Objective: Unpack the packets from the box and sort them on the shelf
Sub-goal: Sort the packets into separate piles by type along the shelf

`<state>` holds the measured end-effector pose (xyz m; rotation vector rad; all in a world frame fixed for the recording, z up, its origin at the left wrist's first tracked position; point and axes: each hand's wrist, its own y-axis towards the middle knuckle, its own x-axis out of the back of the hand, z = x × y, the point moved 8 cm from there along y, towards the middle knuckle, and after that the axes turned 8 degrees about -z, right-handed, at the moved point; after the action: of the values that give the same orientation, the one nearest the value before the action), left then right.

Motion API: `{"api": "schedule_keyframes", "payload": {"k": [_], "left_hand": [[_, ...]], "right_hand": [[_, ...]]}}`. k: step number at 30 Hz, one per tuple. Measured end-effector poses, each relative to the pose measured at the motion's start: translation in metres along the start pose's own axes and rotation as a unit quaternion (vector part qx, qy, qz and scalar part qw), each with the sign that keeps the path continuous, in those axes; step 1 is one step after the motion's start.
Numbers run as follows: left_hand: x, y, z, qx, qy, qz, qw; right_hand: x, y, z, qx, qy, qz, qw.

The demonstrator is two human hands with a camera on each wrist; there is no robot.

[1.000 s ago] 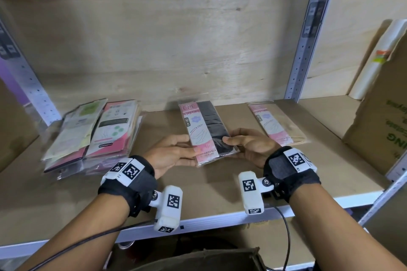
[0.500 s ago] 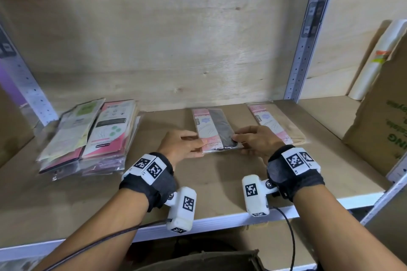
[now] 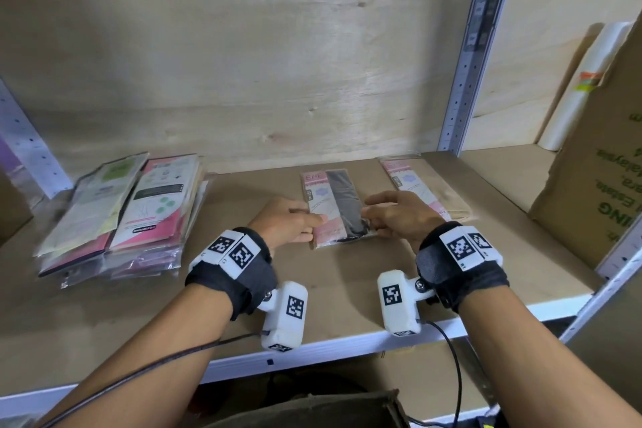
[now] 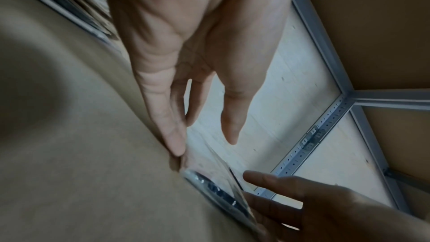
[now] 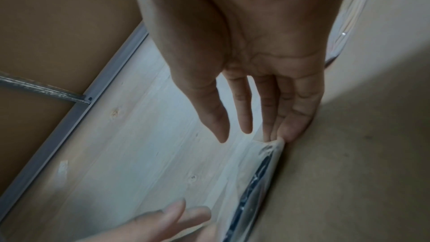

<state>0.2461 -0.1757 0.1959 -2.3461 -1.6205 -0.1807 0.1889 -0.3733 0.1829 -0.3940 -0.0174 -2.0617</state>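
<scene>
A pink-and-black packet (image 3: 338,205) lies flat on the brown shelf board (image 3: 104,316), lengthwise toward the back wall. My left hand (image 3: 288,224) touches its near left corner and my right hand (image 3: 399,215) its near right corner. In the left wrist view the left hand (image 4: 186,62) has straight fingers, the lowest fingertip against the packet's edge (image 4: 216,187). The right wrist view shows the right hand (image 5: 256,62) the same way, straight fingers touching the packet's corner (image 5: 253,181), thumb held apart.
A stack of several packets (image 3: 121,212) lies at the shelf's left. A pink-and-beige packet (image 3: 424,195) lies just right of my right hand. Beyond the metal upright (image 3: 469,55) stand a cardboard box (image 3: 597,177) and a white roll (image 3: 583,87).
The packet went from being held up between both hands to lying flat, farther back on the shelf. Both hands moved forward with it and their fingers have straightened.
</scene>
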Motion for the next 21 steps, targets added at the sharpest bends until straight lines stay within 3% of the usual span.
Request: {"api": "schedule_keyframes", "payload": {"k": [9,21], "left_hand": [[-0.02,0.008,-0.005,0.012,-0.046,0.0,0.999],[-0.034,0.016,-0.004,0.013,-0.066,0.02,0.998]], "right_hand": [[0.016,0.013,-0.001,0.028,-0.01,-0.059,0.998],[0.029,0.016,0.001,0.038,-0.039,-0.079,0.995]]}}
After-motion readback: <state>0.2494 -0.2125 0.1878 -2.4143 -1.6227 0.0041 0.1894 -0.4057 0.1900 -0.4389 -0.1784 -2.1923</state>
